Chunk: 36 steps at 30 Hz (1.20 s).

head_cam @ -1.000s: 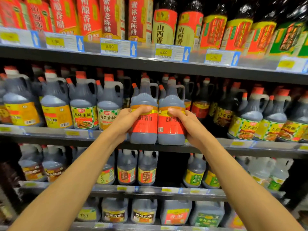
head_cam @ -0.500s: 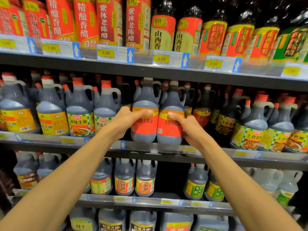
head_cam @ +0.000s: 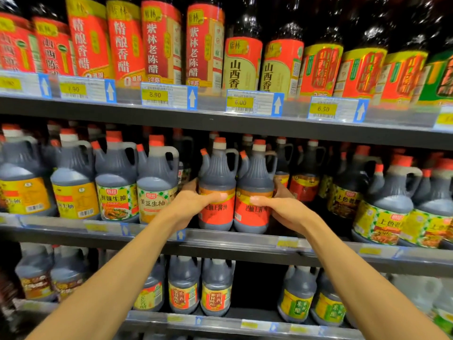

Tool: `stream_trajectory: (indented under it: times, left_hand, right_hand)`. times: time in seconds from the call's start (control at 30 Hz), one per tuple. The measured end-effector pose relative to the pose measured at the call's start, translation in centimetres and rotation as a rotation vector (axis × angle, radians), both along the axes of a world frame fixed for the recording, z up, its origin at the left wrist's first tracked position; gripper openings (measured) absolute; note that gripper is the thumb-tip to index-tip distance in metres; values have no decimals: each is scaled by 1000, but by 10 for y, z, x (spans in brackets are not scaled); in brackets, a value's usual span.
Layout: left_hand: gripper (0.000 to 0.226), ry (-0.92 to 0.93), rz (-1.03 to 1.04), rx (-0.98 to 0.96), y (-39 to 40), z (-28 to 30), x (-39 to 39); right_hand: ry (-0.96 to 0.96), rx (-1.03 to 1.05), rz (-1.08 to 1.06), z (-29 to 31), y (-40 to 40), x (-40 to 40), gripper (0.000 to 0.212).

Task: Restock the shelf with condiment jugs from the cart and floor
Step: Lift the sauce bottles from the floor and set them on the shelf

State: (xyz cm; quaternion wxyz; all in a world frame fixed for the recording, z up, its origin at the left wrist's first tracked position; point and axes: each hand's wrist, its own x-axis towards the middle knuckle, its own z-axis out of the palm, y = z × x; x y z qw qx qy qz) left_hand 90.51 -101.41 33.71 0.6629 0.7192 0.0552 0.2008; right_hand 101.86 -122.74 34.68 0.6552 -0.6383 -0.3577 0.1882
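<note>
Dark open gap right of the two red-labelled jugs [head_cam: 235, 192] on the middle shelf [head_cam: 220, 238], green-checked jugs [head_cam: 157, 190] close on the left, upper shelf board [head_cam: 220, 123] just above the caps, more jugs [head_cam: 304, 173] blocking the back.

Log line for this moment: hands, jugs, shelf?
left hand: grips left red-label jug | right hand: grips right red-label jug | jugs: upright, side by side, middle shelf front edge

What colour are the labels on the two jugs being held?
Red labels, orange-yellow along the top, in the head view.

Both arms outstretched, left grip [head_cam: 193, 201] and right grip [head_cam: 282, 207] curled inward.
</note>
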Motion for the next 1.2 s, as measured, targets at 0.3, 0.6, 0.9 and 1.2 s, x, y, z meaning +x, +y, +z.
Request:
stream_trajectory:
  times: [0.3,0.6,0.9,1.2]
  left_hand:
    - [74,13,-59,117,13,1,6]
    - [62,175,234,468,6,-1,-15]
    - [72,154,578,681,-27,-8,-21]
    - [73,207,505,618,-12,-10,-1]
  right_hand:
    - [-83,-72,65,2,0,6,69]
    - [-212,-277,-262,0,-9,-16,39]
    - [-327,-413,-743,-15,28,-53,89]
    - [-290,-393,-739,-11,31,-40,77]
